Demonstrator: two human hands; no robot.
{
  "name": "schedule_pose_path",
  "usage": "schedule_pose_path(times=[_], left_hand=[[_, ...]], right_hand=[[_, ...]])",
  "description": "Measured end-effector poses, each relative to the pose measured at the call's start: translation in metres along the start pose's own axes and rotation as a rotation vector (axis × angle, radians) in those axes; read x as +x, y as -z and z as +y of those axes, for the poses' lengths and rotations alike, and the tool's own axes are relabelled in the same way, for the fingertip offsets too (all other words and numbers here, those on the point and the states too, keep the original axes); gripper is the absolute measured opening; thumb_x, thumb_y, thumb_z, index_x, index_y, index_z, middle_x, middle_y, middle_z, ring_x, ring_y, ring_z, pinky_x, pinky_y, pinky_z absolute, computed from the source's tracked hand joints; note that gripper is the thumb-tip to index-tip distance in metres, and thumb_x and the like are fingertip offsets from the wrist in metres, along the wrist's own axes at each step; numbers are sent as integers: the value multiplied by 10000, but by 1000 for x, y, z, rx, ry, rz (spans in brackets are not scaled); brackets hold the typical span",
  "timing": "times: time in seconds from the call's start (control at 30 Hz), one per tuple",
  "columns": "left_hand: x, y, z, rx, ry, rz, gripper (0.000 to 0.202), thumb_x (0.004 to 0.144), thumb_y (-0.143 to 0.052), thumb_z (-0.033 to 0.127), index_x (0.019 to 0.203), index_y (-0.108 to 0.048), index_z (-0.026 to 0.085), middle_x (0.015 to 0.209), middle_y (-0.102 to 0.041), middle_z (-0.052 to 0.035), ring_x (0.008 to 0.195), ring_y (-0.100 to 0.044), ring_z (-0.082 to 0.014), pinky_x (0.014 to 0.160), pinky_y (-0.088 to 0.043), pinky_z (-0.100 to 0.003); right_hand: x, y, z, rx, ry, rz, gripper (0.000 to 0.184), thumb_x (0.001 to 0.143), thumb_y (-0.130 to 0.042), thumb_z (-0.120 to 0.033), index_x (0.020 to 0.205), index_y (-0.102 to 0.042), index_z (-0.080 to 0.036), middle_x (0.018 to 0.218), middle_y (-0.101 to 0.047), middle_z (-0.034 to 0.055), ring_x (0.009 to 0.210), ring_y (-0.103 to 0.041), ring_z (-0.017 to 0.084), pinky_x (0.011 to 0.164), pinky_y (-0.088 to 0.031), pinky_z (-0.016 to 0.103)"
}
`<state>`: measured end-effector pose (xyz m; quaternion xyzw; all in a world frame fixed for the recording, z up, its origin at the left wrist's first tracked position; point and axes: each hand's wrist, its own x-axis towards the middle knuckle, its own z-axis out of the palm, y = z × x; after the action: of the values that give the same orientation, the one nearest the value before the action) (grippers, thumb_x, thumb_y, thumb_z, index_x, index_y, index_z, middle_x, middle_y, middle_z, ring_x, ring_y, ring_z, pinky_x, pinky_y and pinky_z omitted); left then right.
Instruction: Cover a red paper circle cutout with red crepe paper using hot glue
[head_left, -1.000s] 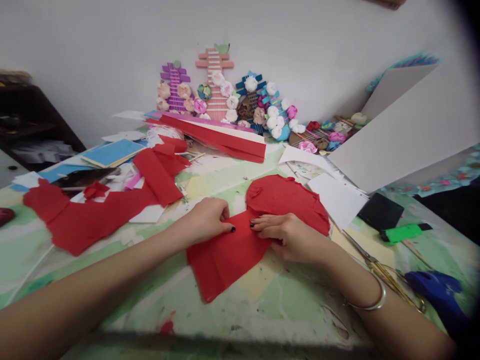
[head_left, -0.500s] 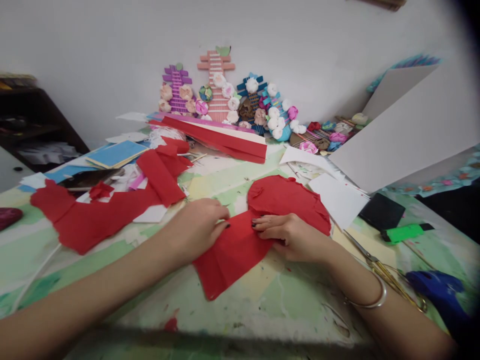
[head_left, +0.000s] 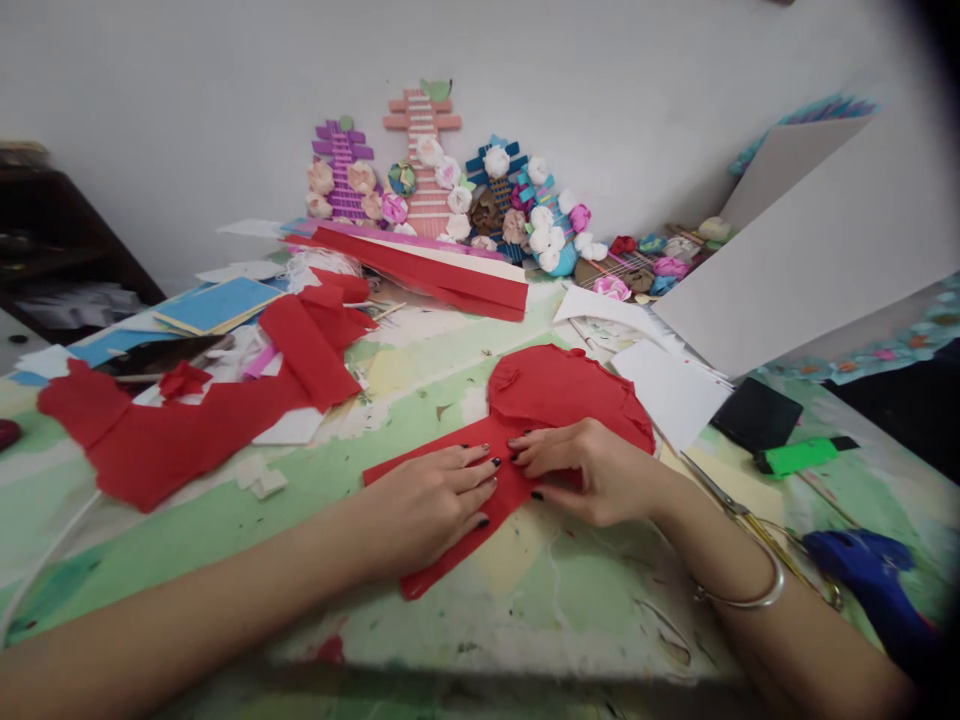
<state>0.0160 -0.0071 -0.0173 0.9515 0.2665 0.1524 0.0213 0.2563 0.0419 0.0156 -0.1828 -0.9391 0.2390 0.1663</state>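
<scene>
A red crepe-paper strip lies flat on the painted tabletop under both hands. My left hand rests on it palm down, fingers stretched out and slightly spread. At the strip's right end, the fingertips of my right hand touch the paper, curved, with the thumb apart from them. Beyond and partly behind my right hand is a rounded red paper-covered piece with wrinkled, folded edges. The strip meets its lower left side; whether they are joined, I cannot tell.
Red crepe paper lies at left near blue cards. At right are scissors, a blue glue gun, a green lighter-like object and white card. Flower-decorated guitar shapes lean against the wall.
My left hand has gone from pinching the strip's upper edge to lying flat on it. The strip's left part now extends further left, and small pale scraps show beside my left arm.
</scene>
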Motion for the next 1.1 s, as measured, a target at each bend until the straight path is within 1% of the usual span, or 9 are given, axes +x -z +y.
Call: schedule_pose_path(times=[0.07,0.17,0.23,0.27,0.37,0.53,0.67,0.87,1.1], left_hand=[[0,2,-2,-44,-16,-5,357,958,-395,220,1160,-657,85,1178,-673,-162,1188,-580,-286,1082,-394,-448],[4,11,-6,-224,29,-35,290,927,-467,234,1071,-707,156,1148,-697,-120,1186,-582,-274,1060,-417,-430],[11,20,-9,-399,180,14,230,893,-517,238,949,-738,212,1056,-735,-69,1079,-646,-238,985,-477,-376],[15,24,-11,-489,306,68,202,871,-542,242,895,-741,223,992,-751,-48,989,-679,-219,928,-506,-351],[29,36,-15,-777,630,247,131,778,-651,284,837,-731,199,869,-761,-25,836,-702,-203,808,-539,-316],[42,39,-13,-1097,711,395,203,695,-739,314,842,-736,176,857,-758,-35,833,-689,-195,774,-530,-296],[40,31,-10,-1243,759,460,182,693,-738,324,799,-743,176,755,-740,-35,729,-661,-165,725,-511,-292],[37,28,-12,-1479,834,425,99,646,-739,261,672,-704,173,651,-692,-16,675,-632,-143,678,-473,-280],[36,29,-12,-1605,876,393,71,577,-694,169,545,-631,161,567,-645,-5,601,-580,-111,642,-430,-256]], right_hand=[[-1,-2,3,122,-90,130,194,809,-593,-118,938,-721,-188,974,-749,48,987,-686,193,1024,-471,380],[0,-6,3,543,-249,396,210,834,-612,-188,1033,-679,-192,1001,-745,63,974,-693,204,958,-514,395],[3,-8,0,882,-272,473,250,832,-631,-251,1076,-626,-197,1066,-726,78,1022,-678,224,950,-517,414],[5,-9,-3,1014,-264,473,267,825,-639,-276,1078,-601,-202,1113,-709,83,1035,-672,229,961,-508,427],[7,-9,-10,1212,-277,439,271,810,-639,-304,1052,-553,-215,1261,-631,102,992,-687,209,933,-521,401],[7,-11,-13,1299,-264,382,220,845,-585,-292,1042,-514,-225,1350,-562,113,885,-709,162,849,-545,316],[8,-13,-15,1260,-267,345,258,834,-619,-336,1030,-487,-230,1399,-513,126,813,-716,173,838,-550,355],[10,-15,-19,1186,-297,326,277,827,-654,-357,989,-481,-214,1375,-536,140,719,-716,172,804,-556,381],[12,-17,-25,1228,-300,337,239,840,-642,-340,971,-509,-191,1311,-587,155,690,-724,169,659,-542,284]])
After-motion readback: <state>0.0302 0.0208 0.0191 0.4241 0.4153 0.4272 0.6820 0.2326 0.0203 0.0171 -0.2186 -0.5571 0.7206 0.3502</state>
